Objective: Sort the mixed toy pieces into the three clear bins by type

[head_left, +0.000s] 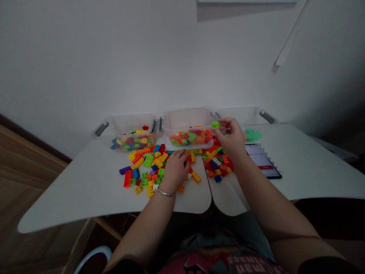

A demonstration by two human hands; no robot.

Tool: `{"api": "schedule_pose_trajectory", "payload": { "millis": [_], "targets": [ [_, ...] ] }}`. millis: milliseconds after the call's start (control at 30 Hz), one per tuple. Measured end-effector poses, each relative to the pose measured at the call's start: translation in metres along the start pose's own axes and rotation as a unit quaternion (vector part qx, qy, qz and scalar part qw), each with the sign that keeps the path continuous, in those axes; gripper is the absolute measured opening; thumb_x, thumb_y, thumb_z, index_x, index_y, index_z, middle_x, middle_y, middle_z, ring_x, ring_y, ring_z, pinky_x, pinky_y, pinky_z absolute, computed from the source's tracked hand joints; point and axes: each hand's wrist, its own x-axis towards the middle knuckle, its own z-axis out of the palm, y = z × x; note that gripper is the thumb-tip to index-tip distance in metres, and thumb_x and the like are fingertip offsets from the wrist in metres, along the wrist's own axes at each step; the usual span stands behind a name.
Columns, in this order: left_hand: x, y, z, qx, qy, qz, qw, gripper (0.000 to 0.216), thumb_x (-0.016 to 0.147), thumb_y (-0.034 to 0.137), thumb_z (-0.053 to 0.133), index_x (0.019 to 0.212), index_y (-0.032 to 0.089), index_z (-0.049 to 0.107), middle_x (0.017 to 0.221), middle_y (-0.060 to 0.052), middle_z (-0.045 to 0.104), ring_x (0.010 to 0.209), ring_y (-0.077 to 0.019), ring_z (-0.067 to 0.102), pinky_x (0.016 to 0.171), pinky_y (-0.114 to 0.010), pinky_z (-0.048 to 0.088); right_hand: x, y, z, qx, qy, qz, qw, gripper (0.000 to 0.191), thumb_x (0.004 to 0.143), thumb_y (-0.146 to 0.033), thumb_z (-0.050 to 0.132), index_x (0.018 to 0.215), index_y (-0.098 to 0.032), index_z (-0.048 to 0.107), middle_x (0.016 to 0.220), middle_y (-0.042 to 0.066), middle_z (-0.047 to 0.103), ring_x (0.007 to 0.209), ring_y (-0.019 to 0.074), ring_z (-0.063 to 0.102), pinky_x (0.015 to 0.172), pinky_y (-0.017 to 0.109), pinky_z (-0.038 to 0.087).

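Observation:
My right hand [230,137] pinches a small, rounded light green toy piece [216,125] between thumb and fingertips, raised at the right end of the middle clear plastic bin [188,118]. On the loose pile of toy building bricks [164,158], my left hand [177,167] rests with its fingers curled down among the pieces. A reddish brick [188,158] shows between its thumb and forefinger; the fingertips are partly hidden, and what they grip is not clear. More bricks [218,163] lie heaped below my right hand.
The left clear bin [131,122] holds mixed coloured pieces. Behind my right hand stands a right clear bin [242,113], with green pieces [252,134] at its front. A phone or tablet [264,161] lies on the white tabletop [85,190]. A wall is behind the bins.

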Motion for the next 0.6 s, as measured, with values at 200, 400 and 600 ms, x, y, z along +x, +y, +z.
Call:
{"api": "schedule_pose_trajectory", "payload": {
  "millis": [200,400,600],
  "targets": [
    [0.000,0.000,-0.001,-0.006,-0.003,-0.003,1.000,0.032,0.085,0.017,0.058,0.114,0.020,0.070,0.131,-0.008,0.063,0.120,-0.0264,0.055,0.106,-0.045,0.046,0.067,-0.003,0.023,0.038,-0.024,0.001,0.999,0.034,0.086,-0.045,0.062,0.112,-0.024,0.057,0.101,0.005,0.065,0.088,0.0166,0.062,0.079,0.033,0.052],
    [0.000,0.000,0.000,-0.009,0.004,-0.003,1.000,0.031,0.085,0.018,0.058,0.113,0.021,0.070,0.130,-0.008,0.063,0.119,-0.0260,0.056,0.107,-0.045,0.046,0.079,-0.016,0.070,0.041,-0.153,0.057,0.986,0.027,0.086,-0.034,0.064,0.108,-0.019,0.060,0.093,0.004,0.070,0.085,0.0158,0.066,0.083,0.034,0.051],
    [0.000,0.000,-0.001,0.001,0.006,0.005,1.000,0.030,0.086,0.018,0.057,0.112,0.021,0.071,0.128,-0.009,0.064,0.118,-0.0268,0.057,0.105,-0.044,0.047,0.064,-0.034,0.077,-0.113,-0.241,0.098,0.959,0.028,0.084,-0.037,0.067,0.106,-0.021,0.065,0.088,0.004,0.073,0.070,0.0166,0.067,0.073,0.033,0.052]
  ]
}}
